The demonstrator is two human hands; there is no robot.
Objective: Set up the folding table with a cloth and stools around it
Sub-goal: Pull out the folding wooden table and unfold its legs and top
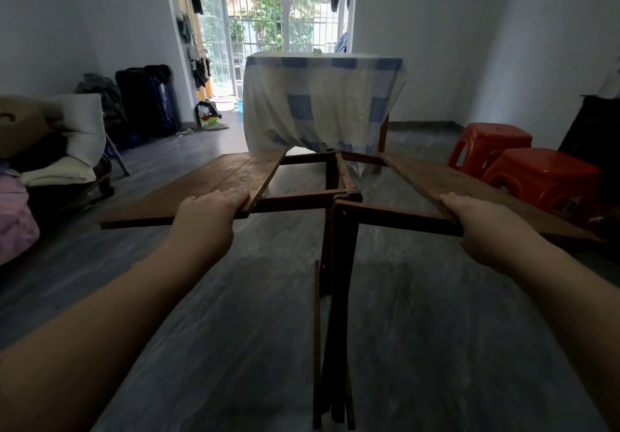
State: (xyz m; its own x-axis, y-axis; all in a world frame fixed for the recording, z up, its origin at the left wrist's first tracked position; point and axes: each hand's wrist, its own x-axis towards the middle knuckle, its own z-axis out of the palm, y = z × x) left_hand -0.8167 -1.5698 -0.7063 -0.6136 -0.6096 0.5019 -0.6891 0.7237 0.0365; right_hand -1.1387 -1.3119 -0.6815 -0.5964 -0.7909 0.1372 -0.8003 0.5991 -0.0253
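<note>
Two wooden leaves of folding counter (231,176) half spread above its frame; left hand (209,212) and right hand (476,220) each curl fingers round leaf edge. Top not yet flat. Cloth (possibly checked one (322,102) behind) and red stools (523,166) still to place.

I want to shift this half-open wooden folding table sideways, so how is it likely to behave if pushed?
Probably tippy: the folding table's legs stand bunched together under wide raised leaves. The leaves look like stiff wood, yet may swing on their hinges if the left hand or right hand lets go. Likely fairly heavy.
</note>
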